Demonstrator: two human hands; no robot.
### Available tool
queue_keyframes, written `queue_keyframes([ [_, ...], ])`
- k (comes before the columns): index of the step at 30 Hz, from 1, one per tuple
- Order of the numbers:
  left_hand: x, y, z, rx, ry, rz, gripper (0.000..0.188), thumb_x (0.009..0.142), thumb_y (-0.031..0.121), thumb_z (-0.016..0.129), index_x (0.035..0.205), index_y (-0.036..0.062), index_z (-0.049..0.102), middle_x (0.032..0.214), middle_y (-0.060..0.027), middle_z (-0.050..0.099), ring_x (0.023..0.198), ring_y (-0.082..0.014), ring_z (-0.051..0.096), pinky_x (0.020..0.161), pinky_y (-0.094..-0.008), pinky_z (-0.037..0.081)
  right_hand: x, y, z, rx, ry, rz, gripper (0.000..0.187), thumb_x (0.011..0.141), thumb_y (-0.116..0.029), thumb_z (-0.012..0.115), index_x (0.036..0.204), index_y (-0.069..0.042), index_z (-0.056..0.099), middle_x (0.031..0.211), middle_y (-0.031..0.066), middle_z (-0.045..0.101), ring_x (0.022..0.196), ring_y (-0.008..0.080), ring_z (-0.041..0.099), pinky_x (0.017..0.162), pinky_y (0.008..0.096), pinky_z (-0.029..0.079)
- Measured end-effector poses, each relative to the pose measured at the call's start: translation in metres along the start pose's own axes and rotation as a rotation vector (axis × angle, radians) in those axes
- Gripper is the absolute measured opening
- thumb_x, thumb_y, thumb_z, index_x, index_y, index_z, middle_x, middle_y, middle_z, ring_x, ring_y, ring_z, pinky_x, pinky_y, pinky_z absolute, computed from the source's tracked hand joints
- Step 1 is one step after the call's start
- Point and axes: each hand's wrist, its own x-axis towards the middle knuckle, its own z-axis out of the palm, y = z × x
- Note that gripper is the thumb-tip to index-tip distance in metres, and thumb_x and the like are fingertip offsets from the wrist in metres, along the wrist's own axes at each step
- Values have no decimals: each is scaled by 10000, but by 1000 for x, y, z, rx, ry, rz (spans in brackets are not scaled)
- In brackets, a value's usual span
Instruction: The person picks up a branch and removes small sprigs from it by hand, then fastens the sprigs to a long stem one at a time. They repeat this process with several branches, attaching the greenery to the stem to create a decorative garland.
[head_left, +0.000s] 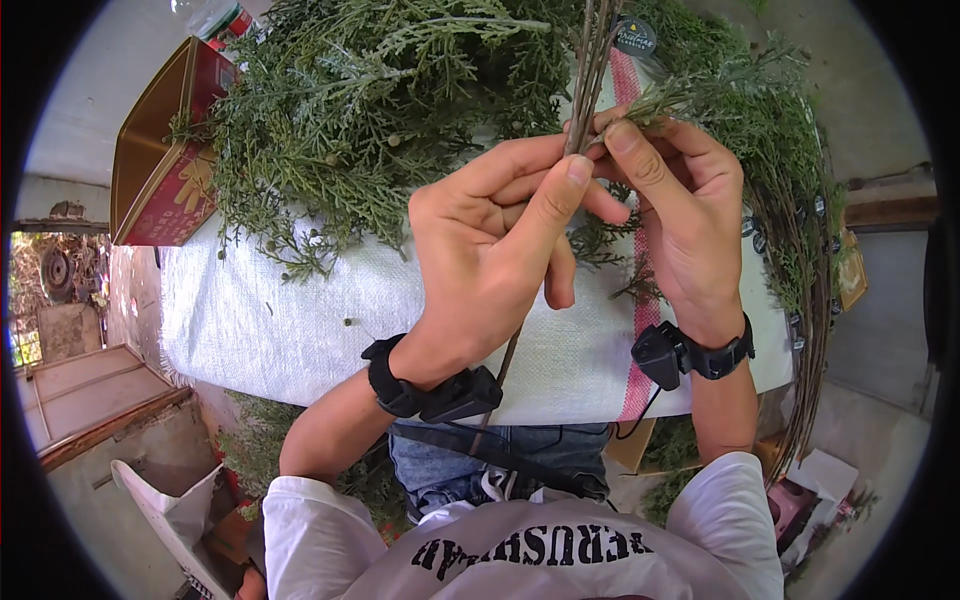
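Over the white woven sheet [290, 310], nearer its right edge than its left, the half-curled left hand [495, 220] pinches 1 bundle of brown stems [596, 65] pointing toward the far edge, and just right of it the nearer right hand [685, 215] pinches 1 green sprig [660, 98] slanting toward the far right corner.

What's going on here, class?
A person is at work over evergreen branches heaped on a white woven sheet. The left hand holds a bundle of thin brown stems, while the right hand pinches a small green sprig close beside it. A red-and-gold box stands to the left of the branches.
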Motion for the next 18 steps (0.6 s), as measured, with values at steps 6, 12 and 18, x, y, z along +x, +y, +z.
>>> queue_keyframes([
  [6,-1,0,-1,13,13,-11,264,1027,89,614,1212,-93,658,907,-183,753,448,-85,566,385,-210,406,0,1,2,1,49,-24,189,939,-88,741,1077,41,732,951,115,757,869,163,727,801,271,570],
  [12,3,1,0,48,29,-56,273,1023,92,621,1227,-83,668,906,-172,759,452,-82,573,395,-209,414,0,3,4,-37,84,-1,192,938,-93,745,1077,38,732,944,112,758,861,155,724,793,266,567],
  [18,1,-1,0,75,28,-40,276,1019,93,628,1233,-77,672,897,-161,764,455,-74,575,400,-207,424,-3,6,6,-128,114,-4,182,980,-112,693,1100,23,718,1009,110,752,882,142,700,830,278,551],
])
